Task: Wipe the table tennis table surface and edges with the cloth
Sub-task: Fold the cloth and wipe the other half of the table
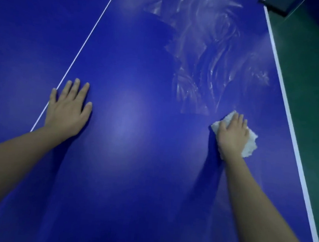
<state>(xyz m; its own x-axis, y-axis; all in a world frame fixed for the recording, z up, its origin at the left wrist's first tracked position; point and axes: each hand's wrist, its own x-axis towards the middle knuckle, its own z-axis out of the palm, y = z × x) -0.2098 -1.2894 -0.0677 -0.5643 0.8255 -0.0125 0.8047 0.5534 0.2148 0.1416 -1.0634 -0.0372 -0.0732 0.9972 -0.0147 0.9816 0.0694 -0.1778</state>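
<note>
A person's right hand (232, 134) presses a crumpled white cloth (250, 144), fingers laid flat over it, onto the blue table (140, 62) near its right edge strip (282, 82). The left hand (69, 109) lies open, braced beside the centre line (89, 34). Streaks (203, 54) beyond may dry into smears, and the bunched cloth could skip the edge.

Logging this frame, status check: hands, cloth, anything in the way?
Left hand flat on the blue table. Right hand pressing white cloth down, near the right edge line. Wipe streaks ahead; nothing blocking.
</note>
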